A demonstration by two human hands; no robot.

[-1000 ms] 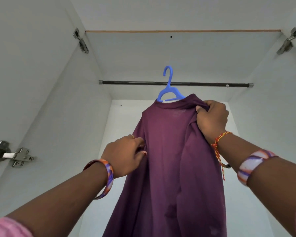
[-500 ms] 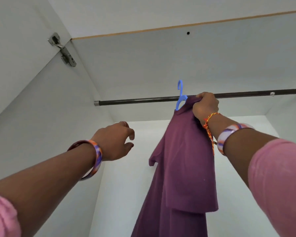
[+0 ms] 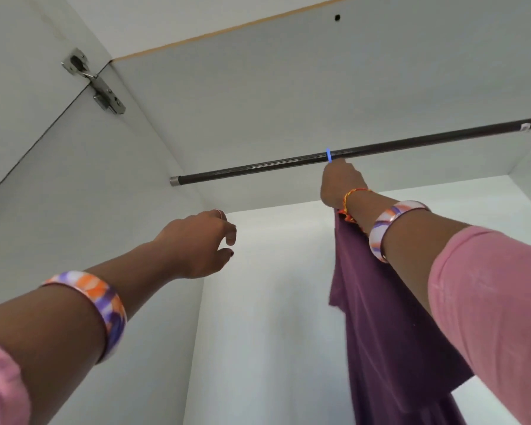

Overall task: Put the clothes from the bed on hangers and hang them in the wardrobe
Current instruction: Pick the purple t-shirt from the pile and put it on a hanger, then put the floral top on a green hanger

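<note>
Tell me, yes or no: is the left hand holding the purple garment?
No. The left hand hangs open in the air, apart from the purple garment, which only the right hand grips up at the rail.

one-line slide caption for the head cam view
Right hand hooks blue hanger with purple garment over wardrobe rail; left hand empty.

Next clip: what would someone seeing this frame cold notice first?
The purple garment hanging at right, dark against the white wardrobe, with the right hand gripping its top just under the dark rail. A sliver of the blue hanger hook sits over that rail above the hand. The left hand hangs empty in mid-air at centre, fingers loosely curled, and bright patterned bangles mark both wrists.
</note>
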